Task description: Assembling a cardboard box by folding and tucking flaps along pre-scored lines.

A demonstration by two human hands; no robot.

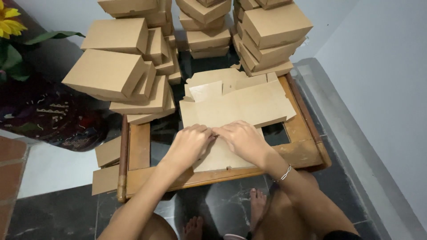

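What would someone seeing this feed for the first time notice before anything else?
Probably the stacks of folded brown cardboard boxes crowding the far side and leaning at the left. Next, the two hands pressed side by side, left hand and right hand, on a flat unfolded cardboard sheet lying on a low wooden table. A yellow flower shows in the top left corner.

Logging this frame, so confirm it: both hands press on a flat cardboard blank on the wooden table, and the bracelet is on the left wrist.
Wrong wrist. In the head view the bracelet is on the right wrist. The rest holds: left hand and right hand press on the flat cardboard blank on the wooden table.
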